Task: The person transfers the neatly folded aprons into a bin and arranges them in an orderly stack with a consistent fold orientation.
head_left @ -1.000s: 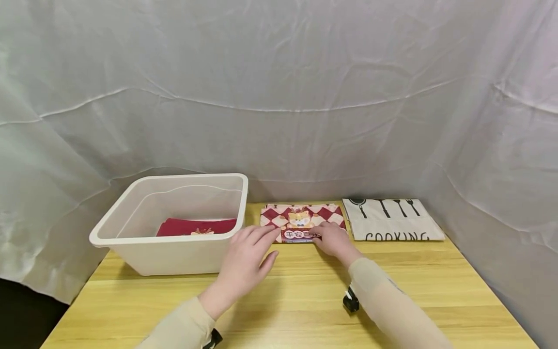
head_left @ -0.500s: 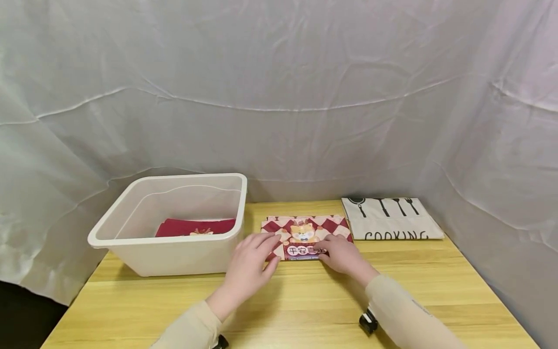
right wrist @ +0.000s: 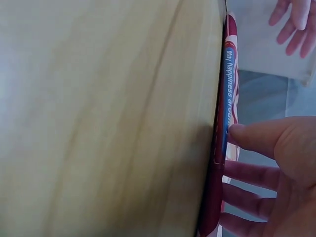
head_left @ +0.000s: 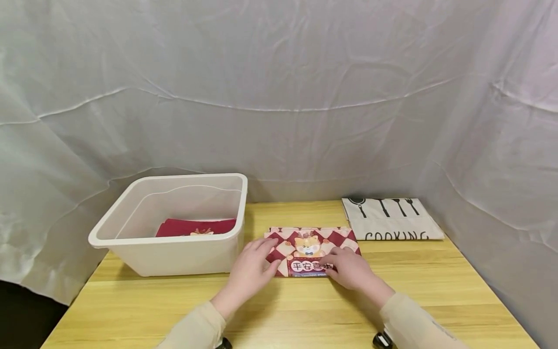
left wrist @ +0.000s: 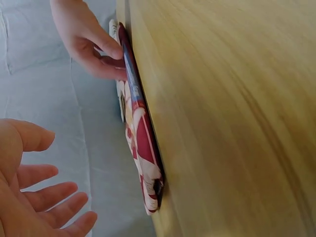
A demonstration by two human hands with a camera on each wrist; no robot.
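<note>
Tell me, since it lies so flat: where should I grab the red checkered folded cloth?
Probably at the near folded edge of the checkered cloth, coming from the table's front: it lies flat on the table, so only its edges offer purchase.
</note>
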